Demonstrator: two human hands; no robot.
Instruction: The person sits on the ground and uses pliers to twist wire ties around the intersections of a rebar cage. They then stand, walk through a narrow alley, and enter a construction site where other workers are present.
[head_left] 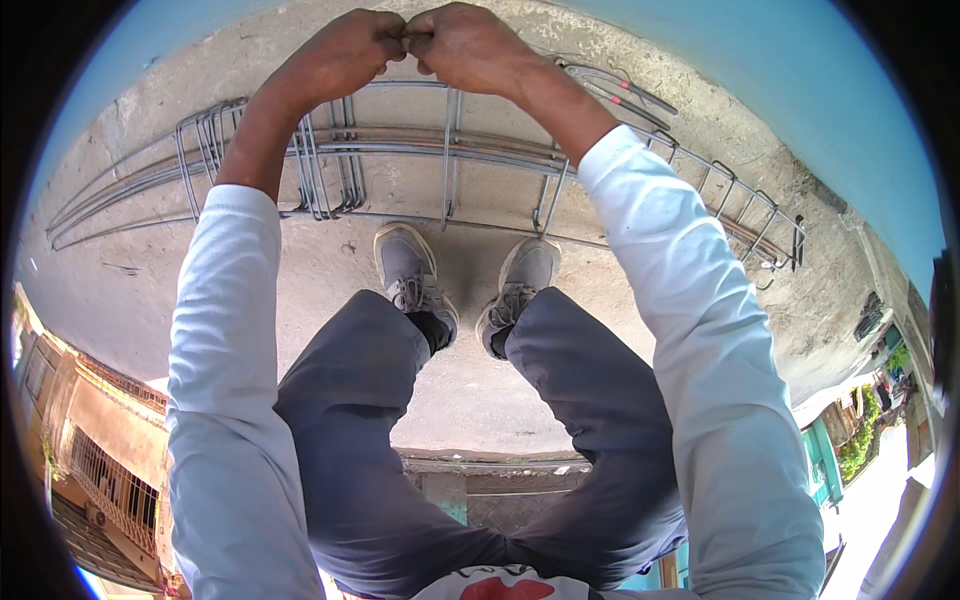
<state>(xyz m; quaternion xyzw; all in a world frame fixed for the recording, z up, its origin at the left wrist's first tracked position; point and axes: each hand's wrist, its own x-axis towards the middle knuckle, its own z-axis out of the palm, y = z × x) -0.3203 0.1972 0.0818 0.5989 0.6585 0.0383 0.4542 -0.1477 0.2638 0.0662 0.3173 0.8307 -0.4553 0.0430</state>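
The left hand (345,56) and right hand (470,50) are meeting, both curled, any grasp unclear, apparently doing fingertip work; the next move is calling for steadiness. The steel-bar frame (449,152) is lying below them.

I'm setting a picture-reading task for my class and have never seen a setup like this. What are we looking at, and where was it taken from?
There is no machine here: a person is working with bare hands. The single picture comes from a wide fisheye camera on their head, looking down, so straight things bend near the rim. The left hand and right hand meet at the top, fingers curled in; whatever they may be pinching is too small to make out. Below them, on the ground, lie long metal bars with bent metal loops around them. A tool with red-marked handles lies near the right forearm. The person's shoes show mid-picture.
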